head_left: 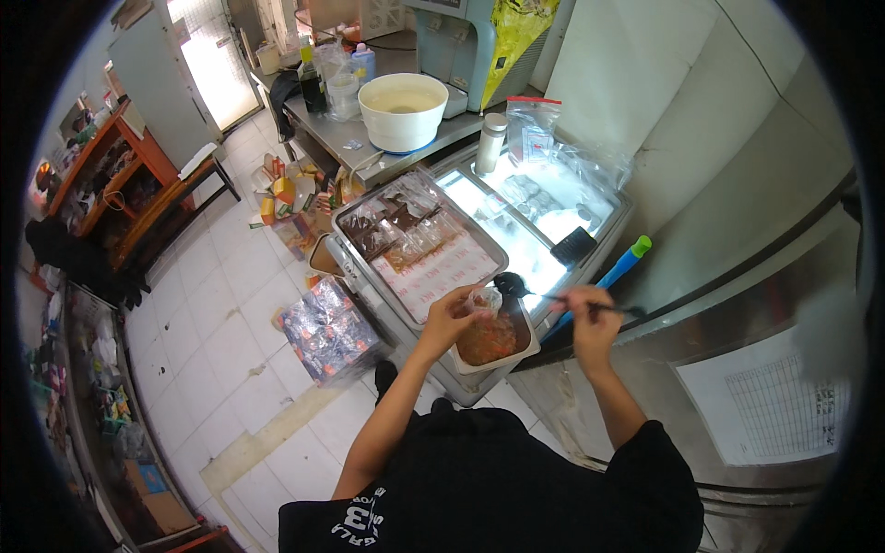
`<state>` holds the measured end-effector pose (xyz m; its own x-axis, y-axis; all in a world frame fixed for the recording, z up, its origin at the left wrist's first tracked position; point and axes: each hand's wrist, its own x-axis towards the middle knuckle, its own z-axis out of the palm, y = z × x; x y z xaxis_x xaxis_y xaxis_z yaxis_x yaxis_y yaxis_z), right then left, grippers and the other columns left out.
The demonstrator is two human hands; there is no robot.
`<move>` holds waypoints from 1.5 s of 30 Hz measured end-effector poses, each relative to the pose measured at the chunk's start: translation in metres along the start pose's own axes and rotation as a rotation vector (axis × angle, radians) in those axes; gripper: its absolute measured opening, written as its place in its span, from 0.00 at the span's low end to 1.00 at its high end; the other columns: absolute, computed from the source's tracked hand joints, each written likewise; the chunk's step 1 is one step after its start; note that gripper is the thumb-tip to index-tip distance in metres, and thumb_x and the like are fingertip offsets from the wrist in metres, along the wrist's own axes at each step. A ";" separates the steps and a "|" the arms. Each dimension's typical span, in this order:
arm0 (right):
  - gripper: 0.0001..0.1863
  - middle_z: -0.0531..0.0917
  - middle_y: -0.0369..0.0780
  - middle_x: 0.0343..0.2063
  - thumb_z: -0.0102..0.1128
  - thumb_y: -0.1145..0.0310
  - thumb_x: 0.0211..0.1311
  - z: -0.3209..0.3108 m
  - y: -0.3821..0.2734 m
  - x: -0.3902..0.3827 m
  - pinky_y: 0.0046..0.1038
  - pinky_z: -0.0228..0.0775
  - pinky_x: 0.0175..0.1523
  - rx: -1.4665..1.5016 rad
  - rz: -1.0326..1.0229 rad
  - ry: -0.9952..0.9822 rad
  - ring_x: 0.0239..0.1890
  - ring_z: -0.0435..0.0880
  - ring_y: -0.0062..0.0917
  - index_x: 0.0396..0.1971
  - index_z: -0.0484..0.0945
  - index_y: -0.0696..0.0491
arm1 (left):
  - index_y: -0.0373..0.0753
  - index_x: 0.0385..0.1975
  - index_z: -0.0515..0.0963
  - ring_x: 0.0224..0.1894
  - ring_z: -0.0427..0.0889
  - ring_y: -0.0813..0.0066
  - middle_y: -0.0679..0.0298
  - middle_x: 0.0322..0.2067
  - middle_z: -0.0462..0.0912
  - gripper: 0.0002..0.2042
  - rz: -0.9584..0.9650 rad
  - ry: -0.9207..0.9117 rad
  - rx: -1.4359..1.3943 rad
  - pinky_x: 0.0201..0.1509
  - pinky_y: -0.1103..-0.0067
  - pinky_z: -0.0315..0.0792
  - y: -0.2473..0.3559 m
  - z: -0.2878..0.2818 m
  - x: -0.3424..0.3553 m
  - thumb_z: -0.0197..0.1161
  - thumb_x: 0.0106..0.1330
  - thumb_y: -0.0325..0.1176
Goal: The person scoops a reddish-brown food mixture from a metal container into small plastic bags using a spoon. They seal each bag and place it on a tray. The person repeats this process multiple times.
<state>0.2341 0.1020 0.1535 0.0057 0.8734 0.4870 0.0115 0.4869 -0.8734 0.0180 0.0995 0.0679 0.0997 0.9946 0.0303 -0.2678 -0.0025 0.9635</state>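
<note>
My left hand (447, 323) is closed on a small clear plastic bag (483, 300), held above the far edge of a food pan. The rectangular pan (529, 348) contains a chunky orange-brown mixture (489, 343). In my right hand (592, 321) is a black ladle (509, 284), its handle running through my fingers. The ladle's bowl is just beyond the bag's mouth; I cannot tell whether they touch. Beyond my left hand lies a metal tray (505, 263) with filled clear packets (410, 230) and patterned paper.
The pans rest on a lit glass-topped chest (470, 198), which carries a white-capped jar (491, 143), plastic bags (535, 129) and a black brush-like item (573, 247). A plastic-wrapped box (327, 332) stands on the floor at left. A white bucket (403, 115) sits behind.
</note>
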 end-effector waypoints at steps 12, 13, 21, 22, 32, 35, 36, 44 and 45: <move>0.18 0.80 0.42 0.30 0.62 0.65 0.51 0.040 0.102 -0.021 0.24 0.70 0.38 -0.865 0.107 -0.134 0.33 0.79 0.23 0.34 0.74 0.65 | 0.36 0.55 0.61 0.42 0.76 0.71 0.59 0.40 0.75 0.28 0.085 0.306 -0.233 0.47 0.79 0.70 -0.022 -0.010 -0.020 0.65 0.53 0.26; 0.17 0.80 0.41 0.33 0.61 0.65 0.52 0.045 0.090 -0.024 0.23 0.69 0.39 -0.630 0.337 -0.229 0.34 0.78 0.23 0.35 0.74 0.64 | 0.36 0.54 0.61 0.44 0.75 0.72 0.59 0.41 0.74 0.29 0.116 0.370 -0.245 0.49 0.79 0.69 -0.020 -0.006 -0.022 0.65 0.53 0.26; 0.12 0.77 0.34 0.39 0.50 0.67 0.62 0.124 0.062 -0.072 0.23 0.65 0.49 0.850 0.917 -0.021 0.42 0.74 0.18 0.44 0.72 0.52 | 0.37 0.52 0.58 0.49 0.72 0.71 0.58 0.42 0.73 0.29 0.300 0.555 -0.248 0.53 0.79 0.67 -0.025 0.009 -0.026 0.65 0.51 0.21; 0.11 0.77 0.32 0.39 0.50 0.68 0.62 0.128 0.061 -0.072 0.23 0.64 0.50 0.895 0.911 0.017 0.43 0.73 0.16 0.44 0.72 0.51 | 0.36 0.52 0.58 0.49 0.72 0.71 0.58 0.43 0.73 0.29 0.321 0.550 -0.230 0.53 0.79 0.67 -0.025 0.008 -0.025 0.64 0.51 0.20; 0.14 0.76 0.36 0.40 0.52 0.69 0.59 0.152 0.073 -0.030 0.25 0.65 0.50 1.017 0.817 0.039 0.44 0.74 0.20 0.44 0.68 0.55 | 0.37 0.50 0.62 0.40 0.76 0.78 0.60 0.33 0.79 0.18 0.017 0.153 -0.189 0.45 0.84 0.67 0.031 -0.075 0.006 0.56 0.62 0.30; 0.14 0.76 0.38 0.39 0.53 0.68 0.58 0.163 0.089 -0.026 0.25 0.65 0.50 0.995 0.802 -0.002 0.43 0.75 0.21 0.43 0.68 0.56 | 0.38 0.51 0.62 0.36 0.75 0.81 0.64 0.30 0.78 0.20 -0.193 0.027 -0.168 0.42 0.85 0.67 0.051 -0.103 0.015 0.59 0.60 0.29; 0.13 0.77 0.38 0.38 0.54 0.68 0.58 0.167 0.093 -0.024 0.25 0.66 0.49 1.010 0.789 -0.028 0.42 0.75 0.21 0.42 0.68 0.56 | 0.38 0.51 0.62 0.36 0.75 0.80 0.64 0.30 0.78 0.21 -0.261 -0.004 -0.144 0.41 0.85 0.67 0.057 -0.111 0.019 0.59 0.60 0.29; 0.13 0.77 0.39 0.39 0.53 0.68 0.59 0.211 0.100 -0.010 0.26 0.67 0.49 0.963 0.863 -0.074 0.41 0.76 0.22 0.41 0.69 0.56 | 0.42 0.54 0.58 0.34 0.76 0.80 0.64 0.33 0.77 0.27 -0.519 -0.112 -0.334 0.38 0.83 0.69 0.084 -0.163 0.035 0.63 0.55 0.27; 0.13 0.77 0.39 0.38 0.54 0.68 0.58 0.217 0.102 -0.009 0.26 0.68 0.48 0.988 0.856 -0.078 0.41 0.76 0.22 0.41 0.69 0.57 | 0.43 0.54 0.58 0.35 0.76 0.79 0.64 0.34 0.78 0.28 -0.533 -0.088 -0.338 0.38 0.84 0.70 0.083 -0.170 0.037 0.64 0.55 0.27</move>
<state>0.0179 0.1461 0.0587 -0.4123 0.8901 -0.1942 -0.7008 -0.4460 -0.5567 -0.1638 0.1533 0.1042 0.3770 0.8379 -0.3948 -0.4460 0.5378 0.7154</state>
